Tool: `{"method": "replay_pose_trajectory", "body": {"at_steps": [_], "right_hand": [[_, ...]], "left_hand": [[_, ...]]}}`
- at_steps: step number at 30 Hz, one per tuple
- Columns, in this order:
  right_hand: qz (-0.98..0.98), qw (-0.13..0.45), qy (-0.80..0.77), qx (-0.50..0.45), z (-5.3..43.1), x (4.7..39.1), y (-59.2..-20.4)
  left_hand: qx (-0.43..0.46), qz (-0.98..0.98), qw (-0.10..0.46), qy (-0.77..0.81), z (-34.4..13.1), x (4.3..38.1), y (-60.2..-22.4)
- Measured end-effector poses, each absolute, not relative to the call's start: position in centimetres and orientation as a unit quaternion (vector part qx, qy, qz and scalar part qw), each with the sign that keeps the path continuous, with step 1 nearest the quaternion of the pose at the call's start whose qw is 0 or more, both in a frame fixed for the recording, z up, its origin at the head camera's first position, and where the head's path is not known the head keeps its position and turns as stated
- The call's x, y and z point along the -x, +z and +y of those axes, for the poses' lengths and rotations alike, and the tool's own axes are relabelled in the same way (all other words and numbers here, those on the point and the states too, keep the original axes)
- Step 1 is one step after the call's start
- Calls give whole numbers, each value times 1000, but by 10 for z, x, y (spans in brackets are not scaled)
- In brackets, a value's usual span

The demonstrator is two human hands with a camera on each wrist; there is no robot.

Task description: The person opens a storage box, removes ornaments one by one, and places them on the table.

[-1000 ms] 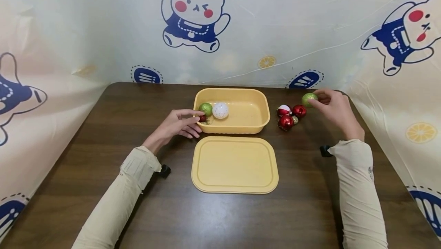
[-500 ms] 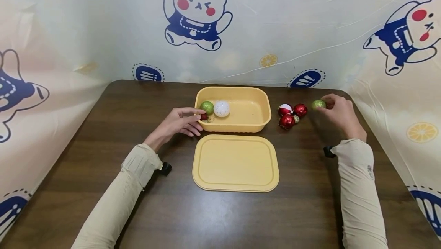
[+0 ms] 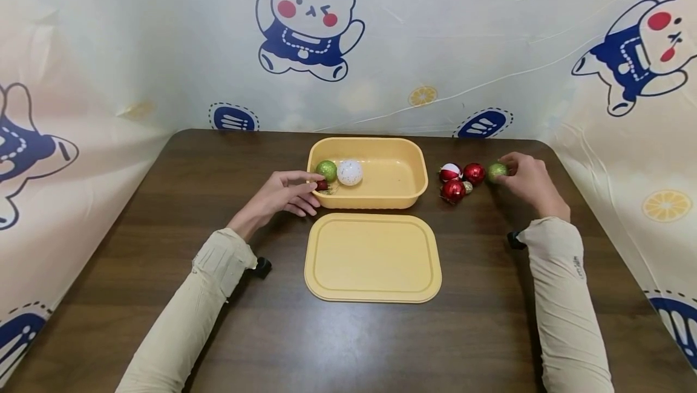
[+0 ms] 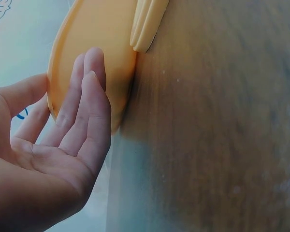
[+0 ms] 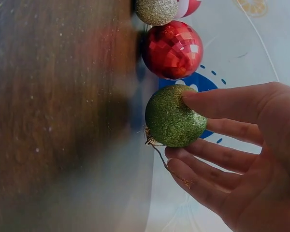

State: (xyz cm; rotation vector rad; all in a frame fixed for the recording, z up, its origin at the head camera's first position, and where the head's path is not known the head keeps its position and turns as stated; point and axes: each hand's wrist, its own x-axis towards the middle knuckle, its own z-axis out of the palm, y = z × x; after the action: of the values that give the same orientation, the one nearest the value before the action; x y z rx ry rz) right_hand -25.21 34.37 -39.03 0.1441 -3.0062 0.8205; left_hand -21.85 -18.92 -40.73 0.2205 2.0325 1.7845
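Note:
In the head view my right hand (image 3: 533, 182) holds a glittery green bauble (image 3: 497, 172) beside a red bauble (image 3: 474, 173). The right wrist view has the thumb against the green bauble (image 5: 176, 116) and fingers behind it; its gold cap and string hang towards the table. My left hand (image 3: 283, 194) rests at the left end of a yellow box (image 3: 405, 199), index finger and thumb over the rim, other fingers loosely extended outside along the wall (image 4: 113, 72). Inside the box lie a green bauble (image 3: 327, 170), a white speckled bauble (image 3: 350, 172) and a dark red one (image 3: 322, 185), partly hidden by my fingers.
A yellow lid (image 3: 373, 258) lies flat on the brown table (image 3: 261, 332) in front of the box. Right of the box sit a red-and-white bauble (image 3: 450, 172), another red bauble (image 3: 453, 191) and a small gold one (image 3: 467, 187). A printed curtain (image 3: 414, 48) stands behind.
My right hand has brought the green bauble down and nearer to me, then a little left, up beside the red bauble. The left hand has stayed at the box's left end.

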Motion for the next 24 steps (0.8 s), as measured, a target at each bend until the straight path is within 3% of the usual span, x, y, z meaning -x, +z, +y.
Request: {"method": "replay_pose_trajectory", "body": {"at_steps": [24], "right_hand": [[-966,-18,255,-44,339,251,-383]], "left_hand": [[-79,734,213,641,-189,218,-407]]}}
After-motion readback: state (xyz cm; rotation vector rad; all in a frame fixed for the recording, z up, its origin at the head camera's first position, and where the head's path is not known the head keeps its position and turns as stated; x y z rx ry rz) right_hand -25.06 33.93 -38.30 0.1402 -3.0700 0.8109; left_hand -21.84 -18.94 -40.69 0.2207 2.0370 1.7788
